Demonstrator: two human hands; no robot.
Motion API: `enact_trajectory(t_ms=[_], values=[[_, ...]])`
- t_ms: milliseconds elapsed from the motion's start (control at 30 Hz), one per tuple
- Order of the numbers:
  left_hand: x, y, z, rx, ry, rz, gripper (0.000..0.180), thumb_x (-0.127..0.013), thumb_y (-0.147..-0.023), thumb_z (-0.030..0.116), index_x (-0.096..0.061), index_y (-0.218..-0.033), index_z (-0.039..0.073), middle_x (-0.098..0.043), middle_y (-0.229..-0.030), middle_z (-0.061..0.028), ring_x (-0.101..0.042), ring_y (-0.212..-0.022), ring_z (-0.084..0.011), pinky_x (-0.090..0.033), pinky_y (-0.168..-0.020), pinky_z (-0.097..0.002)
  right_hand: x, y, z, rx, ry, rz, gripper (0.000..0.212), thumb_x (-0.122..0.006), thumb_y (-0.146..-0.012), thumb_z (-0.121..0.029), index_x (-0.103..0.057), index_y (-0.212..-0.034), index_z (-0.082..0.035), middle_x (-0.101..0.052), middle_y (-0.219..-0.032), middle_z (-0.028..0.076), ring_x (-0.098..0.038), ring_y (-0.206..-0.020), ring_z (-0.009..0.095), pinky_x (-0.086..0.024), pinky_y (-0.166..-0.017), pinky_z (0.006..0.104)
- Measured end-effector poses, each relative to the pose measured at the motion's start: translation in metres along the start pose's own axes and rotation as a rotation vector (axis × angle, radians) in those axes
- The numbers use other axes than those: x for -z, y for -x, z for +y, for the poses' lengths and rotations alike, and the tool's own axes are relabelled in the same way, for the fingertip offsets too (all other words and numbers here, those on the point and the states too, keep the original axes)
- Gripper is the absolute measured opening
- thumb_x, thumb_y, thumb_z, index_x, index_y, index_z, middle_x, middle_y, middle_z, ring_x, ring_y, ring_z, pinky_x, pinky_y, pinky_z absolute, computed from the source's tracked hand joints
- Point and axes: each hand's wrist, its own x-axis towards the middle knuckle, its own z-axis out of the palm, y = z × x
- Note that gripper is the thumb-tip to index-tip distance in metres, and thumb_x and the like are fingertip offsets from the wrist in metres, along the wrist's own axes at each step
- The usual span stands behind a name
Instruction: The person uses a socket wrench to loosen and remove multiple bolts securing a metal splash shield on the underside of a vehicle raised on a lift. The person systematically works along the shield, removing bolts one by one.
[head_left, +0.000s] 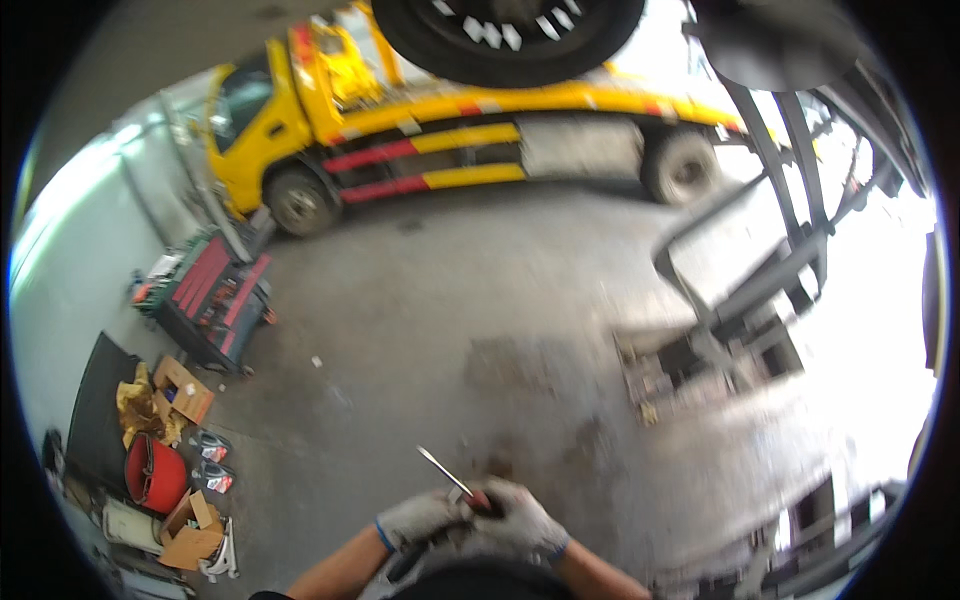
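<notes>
1. Here, the gloved right hand (517, 516) is wrapped around a red-handled screwdriver (479, 498), its shaft slanting forward and left, above the concrete floor (400, 290).
2. The gloved left hand (424, 518) sits just beside it; whether it grips anything, I cannot tell.
3. Beyond stand a yellow flatbed truck (470, 136) and tool cart (205, 275).

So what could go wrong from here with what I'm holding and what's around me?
The screwdriver points its bare shaft out past your gloved left hand and right hand, so it could jab something if you turn. The dark patches on the floor might be slippery, though I can't tell if they're wet. The raised wheel ahead could be bumped if you step forward.
</notes>
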Motion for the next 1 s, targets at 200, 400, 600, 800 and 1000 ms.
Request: enact_trajectory(t_ms=[200,400,600,800,1000], values=[[0.005,-0.01,0.01,0.102,0.067,0.027,0.021,-0.068,-0.093,0.016,-0.062,-0.112,0.009,-0.063,-0.074,-0.0006,-0.058,-0.056,-0.0095,-0.046,-0.045,-0.0247,-0.003,-0.006,0.008,-0.11,-0.076,0.013,0.038,-0.069,-0.081,-0.012,-0.065,-0.117,-0.004,-0.068,-0.108,0.017,-0.069,-0.1,0.033,-0.054,-0.085,0.0401],[0.006,-0.032,0.012,-0.043,0.123,0.241,0.02,-0.068,-0.092,0.009,-0.059,-0.111,0.008,-0.062,-0.073,-0.0039,-0.059,-0.051,-0.0141,-0.048,-0.039,-0.0286,-0.014,-0.016,0.023,-0.199,-0.009,0.163,0.046,-0.073,-0.084,-0.017,-0.06,-0.126,-0.002,-0.069,-0.107,0.017,-0.07,-0.096,0.029,-0.055,-0.085,0.0379],[0.05,-0.057,0.047,-0.145,0.554,0.197,0.017,-0.065,-0.097,0.019,-0.064,-0.11,0.007,-0.056,-0.069,-0.0013,-0.047,-0.048,-0.0102,-0.038,-0.039,-0.0259,0.014,-0.057,-0.01,-0.307,-0.289,0.29,0.053,-0.07,-0.087,-0.011,-0.054,-0.137,0.0,-0.07,-0.109,0.011,-0.067,-0.097,0.017,-0.055,-0.086,0.0333],[0.148,-0.109,0.085,-0.459,0.853,-0.097,0.025,-0.065,-0.1,0.028,-0.066,-0.114,0.008,-0.047,-0.062,0.0017,-0.042,-0.046,-0.0104,-0.034,-0.036,-0.0265,0.042,-0.147,-0.042,-0.061,0.21,0.328,0.048,-0.068,-0.088,-0.005,-0.055,-0.134,0.001,-0.073,-0.105,0.012,-0.073,-0.096,0.026,-0.057,-0.085,0.0355],[0.25,-0.132,0.172,-0.522,0.645,-0.094,0.033,-0.066,-0.1,0.033,-0.065,-0.11,0.002,-0.051,-0.06,-0.0019,-0.046,-0.046,-0.011,-0.037,-0.038,-0.0273,0.051,-0.228,-0.079,-0.007,0.436,0.366,0.049,-0.071,-0.084,-0.006,-0.056,-0.13,0.001,-0.073,-0.097,0.014,-0.074,-0.087,0.031,-0.058,-0.077,0.0391]])
